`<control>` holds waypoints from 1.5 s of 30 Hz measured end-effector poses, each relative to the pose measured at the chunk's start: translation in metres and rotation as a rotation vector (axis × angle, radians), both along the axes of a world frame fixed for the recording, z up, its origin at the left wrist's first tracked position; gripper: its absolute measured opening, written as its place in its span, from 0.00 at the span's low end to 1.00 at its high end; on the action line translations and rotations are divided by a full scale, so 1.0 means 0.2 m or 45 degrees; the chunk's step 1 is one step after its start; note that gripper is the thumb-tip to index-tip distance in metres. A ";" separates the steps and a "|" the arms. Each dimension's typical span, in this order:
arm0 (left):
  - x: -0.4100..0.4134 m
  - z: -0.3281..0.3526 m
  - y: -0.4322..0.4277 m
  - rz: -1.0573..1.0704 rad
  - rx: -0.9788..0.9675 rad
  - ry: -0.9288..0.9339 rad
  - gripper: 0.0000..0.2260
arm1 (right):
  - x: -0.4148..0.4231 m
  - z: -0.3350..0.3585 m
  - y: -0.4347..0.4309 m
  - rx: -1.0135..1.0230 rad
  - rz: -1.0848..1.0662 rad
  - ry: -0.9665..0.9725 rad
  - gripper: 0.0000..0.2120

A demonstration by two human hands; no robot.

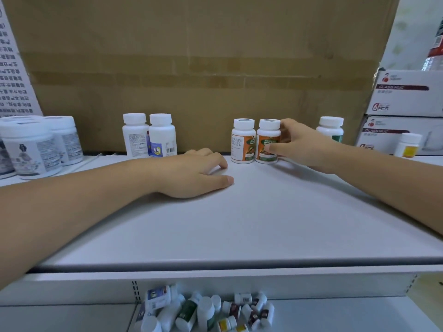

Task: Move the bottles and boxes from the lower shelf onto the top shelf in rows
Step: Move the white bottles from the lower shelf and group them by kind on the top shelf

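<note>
The right hand (302,145) grips a white plastic bottle with an orange label and a white screw cap (267,141). The thumb lies across the near face of the label and the fingers curl round its far right side, just under the cap. This bottle stands upright on the flat white top shelf (239,224), at the far side, and seems to touch a second white bottle with the same orange label (243,141) on its left.

The left hand (191,174) rests palm down on the top shelf, just left of the orange-labelled pair. Its fingers are relaxed and slightly bent, the tips touch the surface, and it holds nothing.

Further left along the far edge, two taller white bottles with blue-and-white labels (149,135) stand upright side by side. At the far left of the shelf is a group of wide white jars with grey printed labels (36,147). Right of the gripped bottle, partly hidden behind the right hand, a white bottle with a green label (331,129) stands upright. A small white bottle with a yellow label (408,145) stands further right.

On the white lower shelf (335,315), at the near edge of the view, a loose heap of small white bottles (206,312) lies tumbled, most on their sides, with dark red, green, blue and yellow labels.

A brown cardboard sheet with tape strips (191,56) closes off the back. Two stacked white boxes printed "GLASS MUG" (405,92) sit at the far right.
</note>
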State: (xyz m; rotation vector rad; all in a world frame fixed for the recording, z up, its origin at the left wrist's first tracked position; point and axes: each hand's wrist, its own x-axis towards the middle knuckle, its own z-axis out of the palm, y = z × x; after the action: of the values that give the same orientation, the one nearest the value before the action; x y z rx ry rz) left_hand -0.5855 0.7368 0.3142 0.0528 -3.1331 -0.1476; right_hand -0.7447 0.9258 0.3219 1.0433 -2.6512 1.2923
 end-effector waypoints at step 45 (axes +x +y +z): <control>1.11 -1.11 -0.22 -0.006 -0.074 -0.134 0.30 | 1.38 -1.03 0.36 1.069 0.090 0.136 0.24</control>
State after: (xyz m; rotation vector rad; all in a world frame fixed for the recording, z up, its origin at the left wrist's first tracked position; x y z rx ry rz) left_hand -0.3645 0.6935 0.0922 0.0547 -3.2405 -0.0558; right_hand -0.4696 0.9985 0.1158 1.1991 -3.1193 0.0484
